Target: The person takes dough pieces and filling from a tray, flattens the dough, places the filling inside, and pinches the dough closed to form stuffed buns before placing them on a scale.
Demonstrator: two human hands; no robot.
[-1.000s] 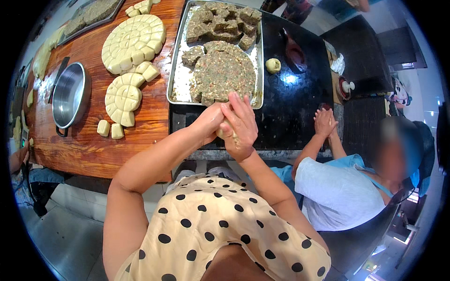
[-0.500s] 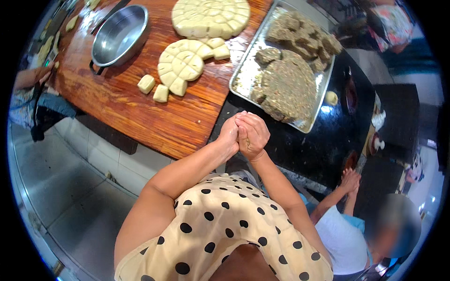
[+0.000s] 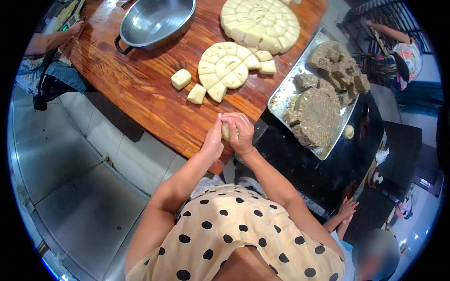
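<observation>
A pale, rounded dough ball (image 3: 226, 132) shows between my palms over the near edge of the wooden table. My left hand (image 3: 213, 140) closes on it from the left. My right hand (image 3: 242, 133) curls around its other side, and the fingertips of both hands meet at the top. Fingers cover most of the dough. Beyond my hands, two loose dough pieces, a squarish one (image 3: 181, 79) and a smaller one (image 3: 197, 94), lie on the wood. Next to them sits a small scored round of dough (image 3: 224, 65), with a larger cut round (image 3: 260, 23) behind it.
At right, a metal tray (image 3: 276, 99) holds crumbly brown filling (image 3: 315, 114). A lone dough ball (image 3: 348, 131) rests on the black counter (image 3: 281, 152) beside it. A steel basin (image 3: 157, 21) stands far left on the table (image 3: 140, 89). Co-workers' hands (image 3: 348, 209) show at lower right.
My hands have parted slightly, so the dough ball now shows between them. My view has shifted, moving the table, dough and tray rightward in the picture.
</observation>
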